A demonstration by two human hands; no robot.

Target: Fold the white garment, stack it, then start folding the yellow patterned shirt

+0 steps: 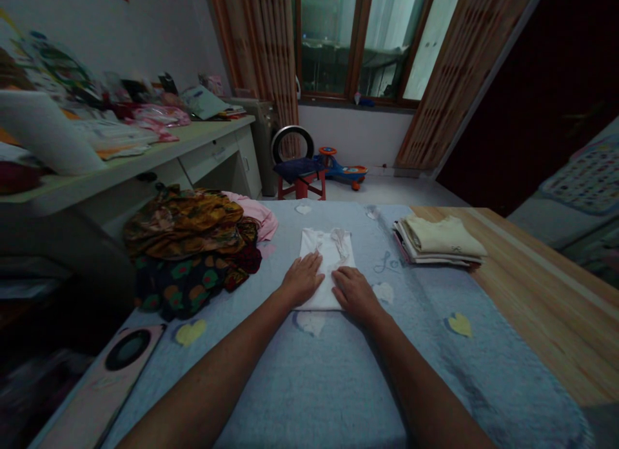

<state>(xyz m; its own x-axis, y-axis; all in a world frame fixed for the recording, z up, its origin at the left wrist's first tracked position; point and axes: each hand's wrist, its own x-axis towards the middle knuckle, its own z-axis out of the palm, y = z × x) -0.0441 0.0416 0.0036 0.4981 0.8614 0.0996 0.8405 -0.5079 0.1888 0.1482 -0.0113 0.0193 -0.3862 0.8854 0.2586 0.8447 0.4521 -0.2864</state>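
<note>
From here I judge the folded white garment light and limp, unbreakable but quick to slide or crease; I'd pinch it through all layers at a side edge. It lies flat on the blue cover, directly under both hands. My left grip rests palm-down on its left part, fingers slightly spread; my right grip lies on its right edge, fingers extended, neither clamped on anything. Left of the garment sits a patterned clothes heap; well to its right, a folded stack.
</note>
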